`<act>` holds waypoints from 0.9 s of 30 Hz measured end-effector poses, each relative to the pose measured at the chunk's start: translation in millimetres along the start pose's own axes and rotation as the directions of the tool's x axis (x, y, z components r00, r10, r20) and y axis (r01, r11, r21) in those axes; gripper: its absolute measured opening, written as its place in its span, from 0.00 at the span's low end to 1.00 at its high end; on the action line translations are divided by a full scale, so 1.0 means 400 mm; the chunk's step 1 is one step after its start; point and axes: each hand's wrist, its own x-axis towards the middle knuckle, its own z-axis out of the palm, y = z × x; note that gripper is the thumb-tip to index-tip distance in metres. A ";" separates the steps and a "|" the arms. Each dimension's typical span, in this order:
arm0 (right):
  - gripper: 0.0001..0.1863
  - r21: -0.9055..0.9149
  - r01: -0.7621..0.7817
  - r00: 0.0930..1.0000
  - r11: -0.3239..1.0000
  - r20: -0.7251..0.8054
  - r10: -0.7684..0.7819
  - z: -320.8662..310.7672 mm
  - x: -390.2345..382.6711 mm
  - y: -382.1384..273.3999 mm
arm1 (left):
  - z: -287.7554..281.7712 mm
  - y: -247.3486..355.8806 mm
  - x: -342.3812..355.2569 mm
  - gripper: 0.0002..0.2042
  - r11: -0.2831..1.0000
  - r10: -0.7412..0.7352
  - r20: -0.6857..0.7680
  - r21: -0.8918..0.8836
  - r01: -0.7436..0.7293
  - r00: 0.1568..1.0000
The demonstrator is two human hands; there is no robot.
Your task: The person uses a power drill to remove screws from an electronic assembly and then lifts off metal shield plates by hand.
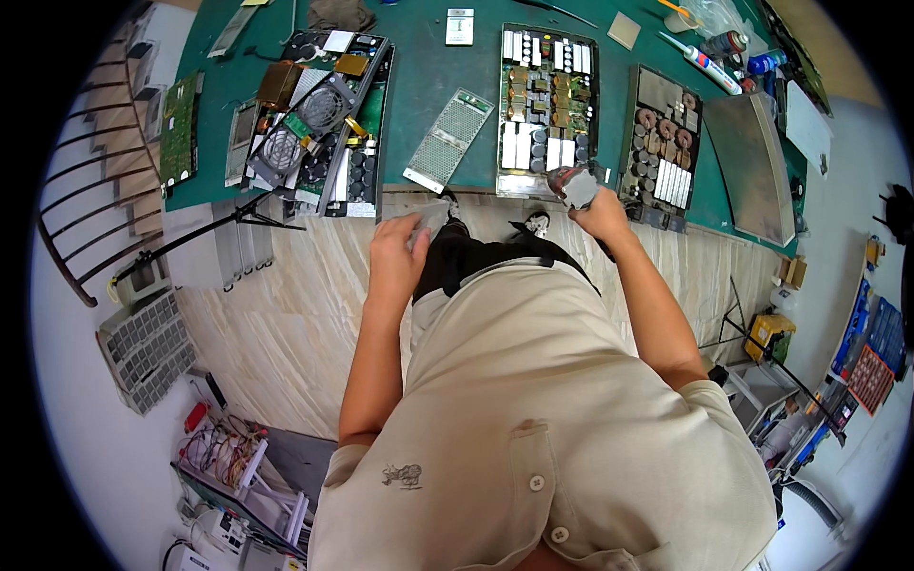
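White tube [712, 70] near blue can [765, 63]; yellow box [769, 337] right; gray gridded panel [148, 352] left.

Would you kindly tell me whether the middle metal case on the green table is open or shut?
Open: the metal case is uncovered on top, with rows of white and brown parts showing inside.

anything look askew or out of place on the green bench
Mostly the left open unit: its fans sit tilted and jumbled, unlike the neat rows in the middle open unit. The perforated metal panel also lies slanted between those two. No spill stands out; at this size, damage is hard to judge.
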 end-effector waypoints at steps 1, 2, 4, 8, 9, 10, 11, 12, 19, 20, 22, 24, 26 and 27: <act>0.25 -0.039 -0.018 0.999 0.999 0.034 0.019 -0.012 0.007 -0.011 | 0.001 -0.003 0.001 0.13 1.000 0.017 -0.012 0.011 -0.017 1.000; 0.25 -0.079 -0.034 0.997 0.996 0.067 0.040 -0.018 0.015 -0.018 | 0.001 -0.004 0.001 0.13 1.000 0.017 -0.014 0.011 -0.017 1.000; 0.22 -0.002 -0.001 0.997 1.000 0.075 0.001 -0.021 0.035 0.003 | -0.004 -0.001 0.002 0.13 1.000 0.015 -0.019 0.006 -0.015 1.000; 0.24 0.116 -0.105 0.985 0.988 0.145 0.088 -0.008 0.056 0.017 | -0.007 -0.015 -0.003 0.13 1.000 0.007 -0.029 0.009 -0.007 1.000; 0.27 0.149 -0.153 0.978 0.977 0.162 0.129 -0.002 0.059 0.013 | -0.009 -0.018 -0.004 0.13 1.000 0.001 -0.032 0.006 0.000 1.000; 0.27 0.206 -0.198 0.971 0.958 0.174 0.163 0.002 0.059 0.011 | -0.010 -0.020 -0.004 0.13 1.000 -0.006 -0.034 0.002 0.006 0.999; 0.27 0.262 -0.242 0.962 0.934 0.187 0.196 0.009 0.054 0.010 | -0.011 -0.022 -0.005 0.13 1.000 -0.005 -0.038 0.004 0.005 0.999; 0.27 0.315 -0.285 0.952 0.905 0.203 0.229 0.011 0.046 -0.002 | -0.009 -0.024 -0.004 0.13 1.000 -0.004 -0.042 0.005 0.004 0.999; 0.26 -0.057 0.089 0.995 0.994 0.047 -0.086 -0.002 0.036 0.025 | -0.003 -0.032 0.012 0.13 1.000 0.000 -0.040 -0.024 -0.001 0.999; 0.26 -0.088 0.071 0.995 0.994 0.070 -0.065 -0.007 0.042 0.031 | -0.003 -0.032 0.016 0.13 1.000 0.005 -0.040 -0.022 -0.006 0.999; 0.26 -0.067 0.058 0.994 0.996 0.101 -0.051 -0.016 0.057 0.043 | -0.007 -0.034 0.020 0.13 1.000 0.013 -0.041 -0.015 -0.013 0.999; 0.24 -0.031 -0.007 0.991 0.999 0.132 0.011 -0.022 0.067 0.040 | -0.009 -0.039 0.022 0.13 1.000 0.017 -0.049 -0.004 -0.017 0.999; 0.19 0.120 -0.090 0.979 0.989 0.193 0.065 -0.027 0.065 0.026 | -0.011 -0.045 0.022 0.13 1.000 0.001 -0.050 0.001 -0.001 0.999; 0.18 0.150 -0.099 0.979 0.984 0.189 0.070 -0.023 0.062 0.021 | -0.012 -0.047 0.021 0.14 1.000 -0.017 -0.045 -0.003 0.017 0.999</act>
